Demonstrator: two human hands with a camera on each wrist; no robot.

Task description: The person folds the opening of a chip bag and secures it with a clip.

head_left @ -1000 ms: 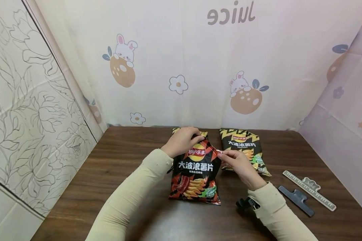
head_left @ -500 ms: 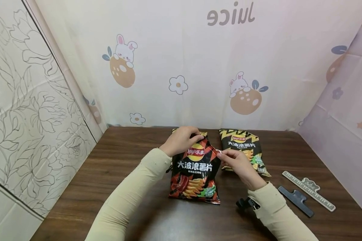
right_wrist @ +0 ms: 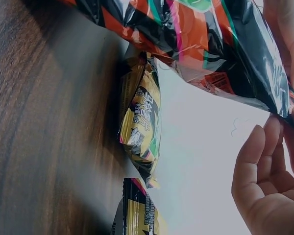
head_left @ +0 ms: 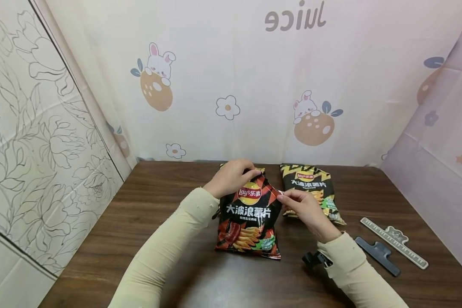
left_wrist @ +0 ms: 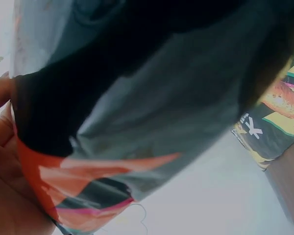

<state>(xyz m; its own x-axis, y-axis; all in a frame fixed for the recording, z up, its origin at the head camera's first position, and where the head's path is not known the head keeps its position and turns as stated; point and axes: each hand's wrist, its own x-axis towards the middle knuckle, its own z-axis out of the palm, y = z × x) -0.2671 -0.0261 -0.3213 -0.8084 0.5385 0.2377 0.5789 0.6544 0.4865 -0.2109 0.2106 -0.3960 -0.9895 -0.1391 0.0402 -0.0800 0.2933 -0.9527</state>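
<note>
A red-and-black bag of potato chips (head_left: 248,222) stands tilted above the middle of the table, its printed front towards me. My left hand (head_left: 231,177) holds its top edge from the left, thumb on the front; the other fingers are hidden behind. With thumb and forefinger, my right hand (head_left: 304,209) pinches the bag's upper right corner. In the right wrist view, the right hand (right_wrist: 269,181) has its other fingers loosely bent under that corner. The left wrist view is mostly filled by the bag (left_wrist: 103,181), with part of the left hand (left_wrist: 12,181) at its side.
A yellow-and-black chip bag (head_left: 309,186) lies behind my right hand. Another yellow bag (head_left: 261,170) shows behind the held one. To the right lie a clear ruler-like clip (head_left: 394,241) and a dark bag clip (head_left: 378,256). A printed curtain (head_left: 231,64) hangs behind the table.
Both hands keep their hold on the red-and-black chip bag. The left hand and the bag have shifted up very slightly; nothing else has visibly moved.
</note>
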